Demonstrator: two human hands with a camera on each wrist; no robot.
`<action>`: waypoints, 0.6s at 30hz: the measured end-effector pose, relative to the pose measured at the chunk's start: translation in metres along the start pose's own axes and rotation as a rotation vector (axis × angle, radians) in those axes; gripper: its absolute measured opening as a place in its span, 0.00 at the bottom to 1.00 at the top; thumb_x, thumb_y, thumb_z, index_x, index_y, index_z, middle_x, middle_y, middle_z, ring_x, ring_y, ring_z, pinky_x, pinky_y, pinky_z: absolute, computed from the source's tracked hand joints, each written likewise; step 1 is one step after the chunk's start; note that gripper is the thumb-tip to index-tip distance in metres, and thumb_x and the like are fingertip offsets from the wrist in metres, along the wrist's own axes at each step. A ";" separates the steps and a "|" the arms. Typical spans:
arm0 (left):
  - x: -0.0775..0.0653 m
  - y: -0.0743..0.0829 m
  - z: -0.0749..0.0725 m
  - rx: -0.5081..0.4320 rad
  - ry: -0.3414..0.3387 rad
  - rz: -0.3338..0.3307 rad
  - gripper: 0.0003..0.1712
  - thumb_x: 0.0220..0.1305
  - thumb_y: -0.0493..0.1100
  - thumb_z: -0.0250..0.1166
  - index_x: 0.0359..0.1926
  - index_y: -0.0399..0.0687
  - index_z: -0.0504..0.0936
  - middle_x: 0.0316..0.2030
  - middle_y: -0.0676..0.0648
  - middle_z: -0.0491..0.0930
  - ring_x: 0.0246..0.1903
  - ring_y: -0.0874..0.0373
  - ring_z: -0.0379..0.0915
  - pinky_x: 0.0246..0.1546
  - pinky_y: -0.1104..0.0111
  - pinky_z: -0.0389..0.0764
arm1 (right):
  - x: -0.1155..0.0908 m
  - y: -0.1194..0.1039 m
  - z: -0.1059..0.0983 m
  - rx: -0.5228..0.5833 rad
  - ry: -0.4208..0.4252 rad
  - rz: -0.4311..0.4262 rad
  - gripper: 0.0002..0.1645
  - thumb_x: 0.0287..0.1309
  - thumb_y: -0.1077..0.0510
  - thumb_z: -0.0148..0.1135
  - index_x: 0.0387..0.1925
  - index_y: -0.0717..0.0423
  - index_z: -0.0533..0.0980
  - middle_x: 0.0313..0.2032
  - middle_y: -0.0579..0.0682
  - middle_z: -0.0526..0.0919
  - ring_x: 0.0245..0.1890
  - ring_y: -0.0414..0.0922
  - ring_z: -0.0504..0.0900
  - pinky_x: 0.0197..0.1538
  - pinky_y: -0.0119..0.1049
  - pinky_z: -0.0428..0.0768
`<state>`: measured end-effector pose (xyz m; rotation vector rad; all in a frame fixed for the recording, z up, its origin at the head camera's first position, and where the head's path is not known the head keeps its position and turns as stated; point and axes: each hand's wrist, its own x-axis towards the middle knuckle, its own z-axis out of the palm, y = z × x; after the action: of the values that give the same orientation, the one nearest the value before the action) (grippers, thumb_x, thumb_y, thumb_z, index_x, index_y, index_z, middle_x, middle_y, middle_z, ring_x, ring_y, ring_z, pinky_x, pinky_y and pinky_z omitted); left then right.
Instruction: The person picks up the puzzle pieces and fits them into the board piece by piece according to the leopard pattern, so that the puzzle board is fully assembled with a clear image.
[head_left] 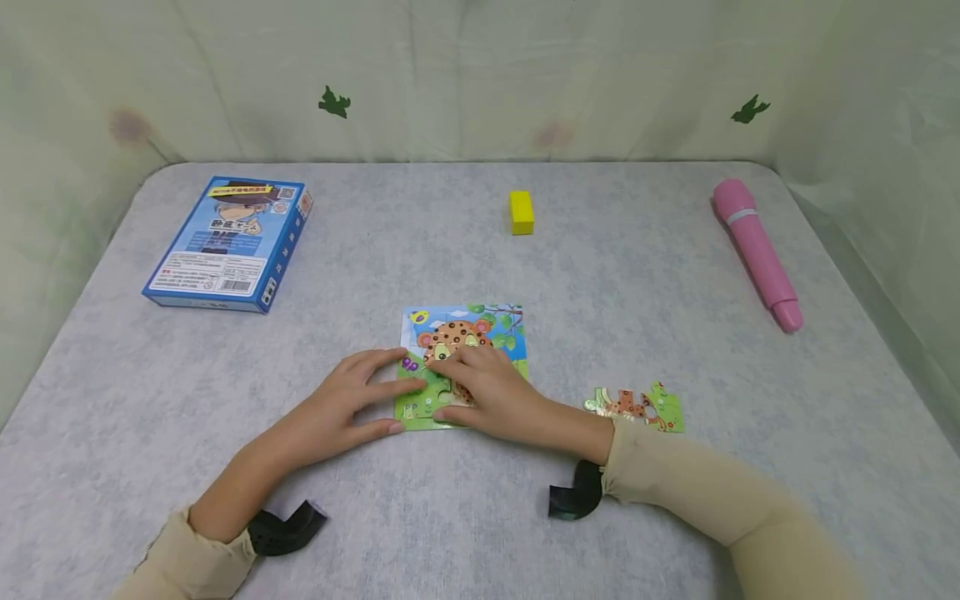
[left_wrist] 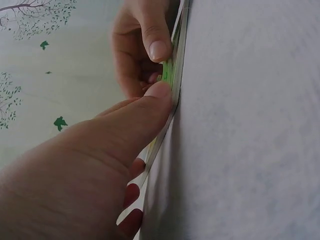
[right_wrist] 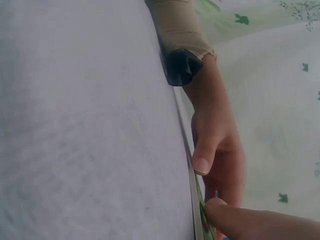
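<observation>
A leopard jigsaw puzzle (head_left: 461, 329) lies on the table, its lower right part hidden under my right hand. My left hand (head_left: 348, 400) rests at its left edge, fingers spread and fingertips on the picture and border. With thumb and forefinger, my right hand (head_left: 498, 396) holds a green jigsaw piece (head_left: 427, 400) at the lower left of the picture. In the left wrist view, a green piece edge (left_wrist: 167, 72) shows between both thumbs, slightly raised above the board. Several loose jigsaw pieces (head_left: 663, 410) lie beyond my right wrist, partly behind the sleeve.
A blue game box (head_left: 225, 242) lies at the back left. A small yellow block (head_left: 521, 213) stands at the back middle, and a pink stick-shaped thing with a rounded head (head_left: 757, 250) lies at the right. A pale curtain (head_left: 480, 83) hangs behind the table.
</observation>
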<state>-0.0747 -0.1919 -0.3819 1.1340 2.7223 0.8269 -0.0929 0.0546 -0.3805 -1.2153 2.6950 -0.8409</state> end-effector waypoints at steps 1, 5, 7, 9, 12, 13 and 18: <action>0.000 0.000 0.000 -0.001 0.001 0.005 0.28 0.55 0.52 0.64 0.58 0.62 0.72 0.63 0.44 0.57 0.61 0.43 0.49 0.55 0.46 0.53 | 0.001 0.000 0.000 -0.001 -0.003 0.003 0.33 0.51 0.41 0.62 0.57 0.52 0.70 0.44 0.43 0.72 0.44 0.39 0.66 0.50 0.36 0.62; 0.000 0.002 -0.001 -0.009 -0.001 0.010 0.24 0.55 0.51 0.64 0.55 0.63 0.75 0.63 0.43 0.56 0.61 0.43 0.49 0.55 0.46 0.52 | 0.005 -0.002 0.002 -0.008 -0.021 0.023 0.32 0.50 0.40 0.62 0.55 0.51 0.71 0.43 0.42 0.72 0.43 0.38 0.67 0.51 0.37 0.60; -0.001 0.002 -0.001 -0.011 -0.001 0.009 0.23 0.55 0.50 0.65 0.54 0.63 0.77 0.63 0.43 0.56 0.61 0.43 0.49 0.55 0.46 0.52 | 0.007 -0.004 0.002 -0.016 -0.031 0.031 0.32 0.50 0.40 0.62 0.54 0.50 0.72 0.42 0.41 0.72 0.43 0.38 0.67 0.52 0.37 0.60; -0.001 0.001 -0.001 -0.011 0.000 0.009 0.22 0.54 0.50 0.65 0.53 0.63 0.77 0.63 0.43 0.57 0.61 0.43 0.49 0.55 0.46 0.53 | 0.008 -0.005 0.001 -0.029 -0.040 0.039 0.31 0.50 0.40 0.62 0.54 0.50 0.72 0.42 0.41 0.72 0.43 0.38 0.67 0.52 0.38 0.60; -0.001 0.001 -0.001 -0.009 0.002 0.008 0.22 0.54 0.50 0.65 0.53 0.63 0.77 0.63 0.43 0.57 0.61 0.44 0.49 0.55 0.46 0.52 | 0.008 -0.008 -0.001 -0.076 -0.064 0.048 0.32 0.51 0.40 0.60 0.55 0.50 0.72 0.41 0.41 0.71 0.41 0.38 0.67 0.52 0.38 0.60; -0.001 0.001 -0.001 -0.009 0.001 0.008 0.22 0.54 0.51 0.65 0.53 0.63 0.77 0.63 0.43 0.57 0.61 0.44 0.49 0.55 0.46 0.52 | 0.007 -0.009 -0.002 -0.093 -0.075 0.050 0.32 0.52 0.39 0.59 0.56 0.49 0.71 0.41 0.41 0.70 0.40 0.38 0.66 0.51 0.38 0.61; 0.000 0.001 -0.001 -0.018 -0.014 -0.004 0.22 0.55 0.52 0.64 0.54 0.63 0.77 0.64 0.45 0.56 0.61 0.45 0.47 0.56 0.46 0.51 | 0.002 -0.008 -0.008 -0.100 -0.142 0.050 0.36 0.54 0.38 0.56 0.62 0.47 0.65 0.43 0.41 0.66 0.41 0.39 0.62 0.48 0.39 0.59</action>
<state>-0.0741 -0.1921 -0.3806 1.1256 2.6998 0.8385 -0.0913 0.0526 -0.3688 -1.1721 2.6685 -0.5965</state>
